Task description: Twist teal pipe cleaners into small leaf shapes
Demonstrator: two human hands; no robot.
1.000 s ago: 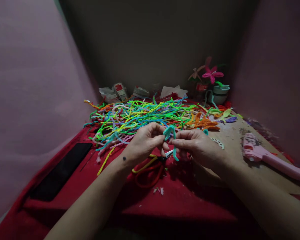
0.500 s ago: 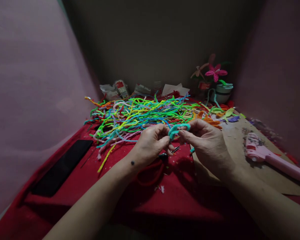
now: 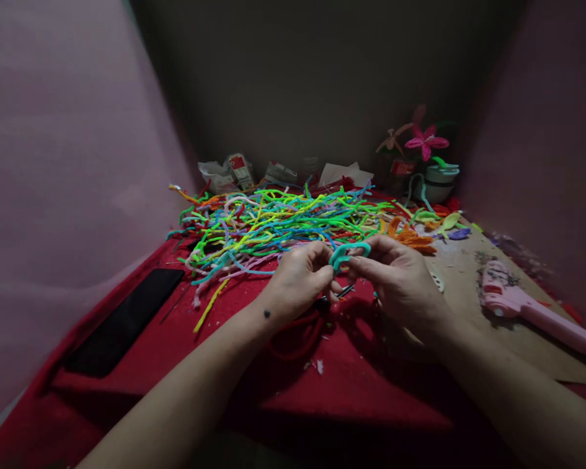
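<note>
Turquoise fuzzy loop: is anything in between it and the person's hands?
Nothing visible is. The left hand and right hand both pinch the turquoise fuzzy loop directly, one on each side. The scissors lie below, and the pile of colourful fuzzy stems lies beyond.

The left hand (image 3: 300, 277) and right hand (image 3: 405, 280) are bare, as are the slim forearms (image 3: 190, 378), with a small round dark spot (image 3: 267, 314) at seven o'clock from centre.
</note>
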